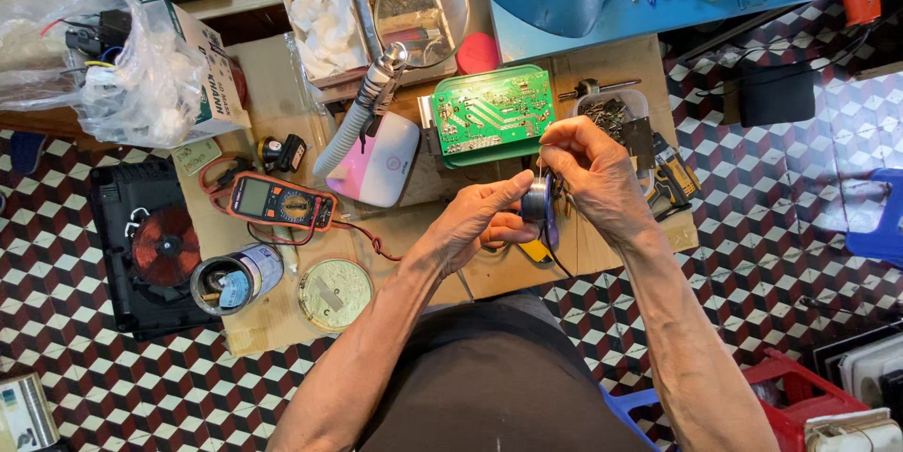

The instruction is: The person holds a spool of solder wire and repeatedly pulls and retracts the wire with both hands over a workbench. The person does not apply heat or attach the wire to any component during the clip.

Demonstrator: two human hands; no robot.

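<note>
Head view: both hands meet on a small spool of solder wire above the bench.
Left hand grips the spool from the side; right hand pinches at its upper edge, fingers closed. Green circuit board lies just beyond, orange multimeter to the left.

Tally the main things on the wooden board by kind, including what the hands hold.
Green circuit board: 1
Orange multimeter: 1
Magnifier lamp: 1
Solder spool, held by left hand and right hand: 1
Open tin can: 1
Round lid: 1
Total: 6
</note>
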